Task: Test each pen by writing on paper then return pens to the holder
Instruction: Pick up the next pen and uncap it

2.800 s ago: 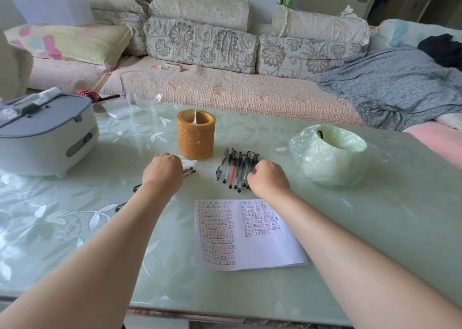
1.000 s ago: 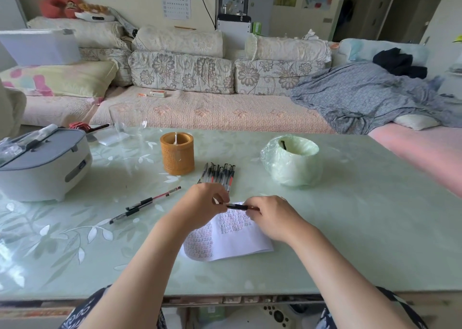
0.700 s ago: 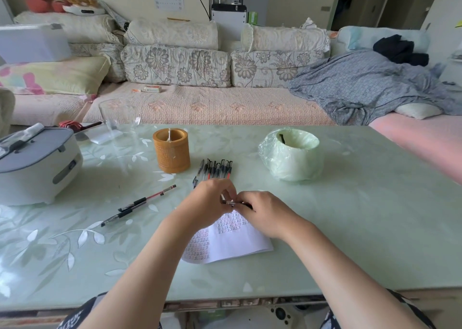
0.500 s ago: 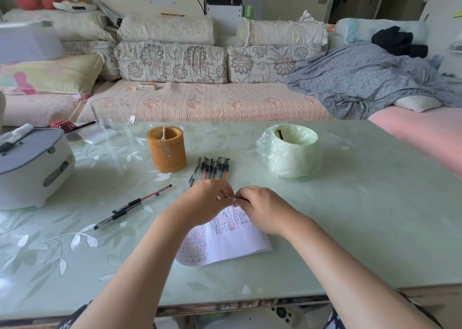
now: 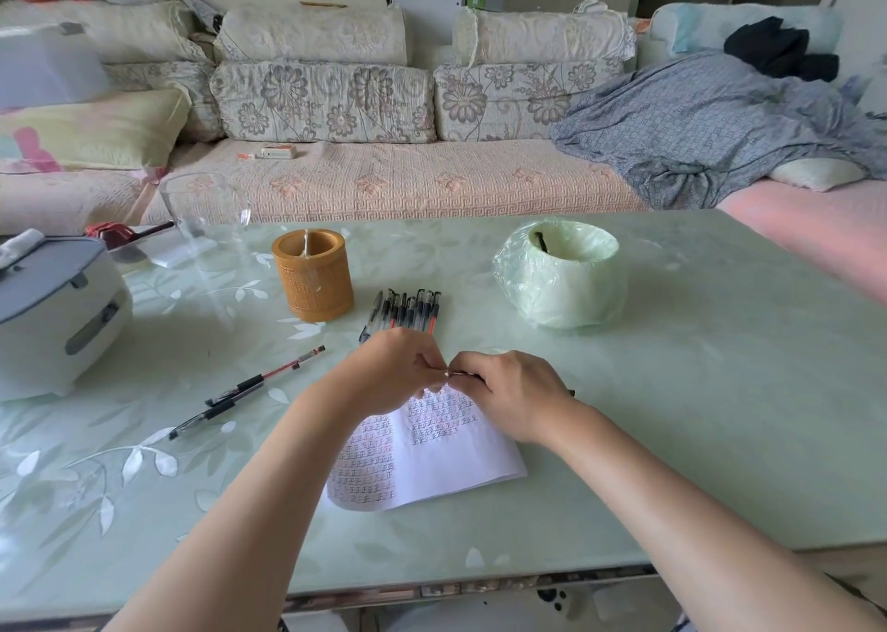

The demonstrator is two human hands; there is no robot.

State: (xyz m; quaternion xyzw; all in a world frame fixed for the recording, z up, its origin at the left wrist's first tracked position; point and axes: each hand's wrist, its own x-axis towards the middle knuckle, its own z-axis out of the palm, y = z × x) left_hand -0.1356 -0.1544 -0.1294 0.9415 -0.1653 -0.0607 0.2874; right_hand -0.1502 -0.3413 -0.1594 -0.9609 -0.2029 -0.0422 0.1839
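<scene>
My right hand [image 5: 509, 391] grips a pen whose dark end [image 5: 571, 393] pokes out past the wrist. My left hand [image 5: 393, 372] meets it and pinches the pen's near end; the hands hide most of the pen. Both hover over a white paper [image 5: 432, 458] covered with rows of written marks. Behind the hands lies a row of several pens [image 5: 408, 312], black and red. An orange-brown holder [image 5: 312, 281] stands to their left. Two more pens [image 5: 249, 389] lie apart at the left.
A white and grey appliance [image 5: 53, 310] sits at the table's left edge. A glass [image 5: 204, 209] stands behind the holder. A round container wrapped in green plastic [image 5: 559, 271] is at the right. A sofa runs behind the green table [image 5: 696, 415].
Since 2.8 s ago my right hand has lifted a pen from the row and both hands have come together over the paper. In the last second they closed in, covering the pen.
</scene>
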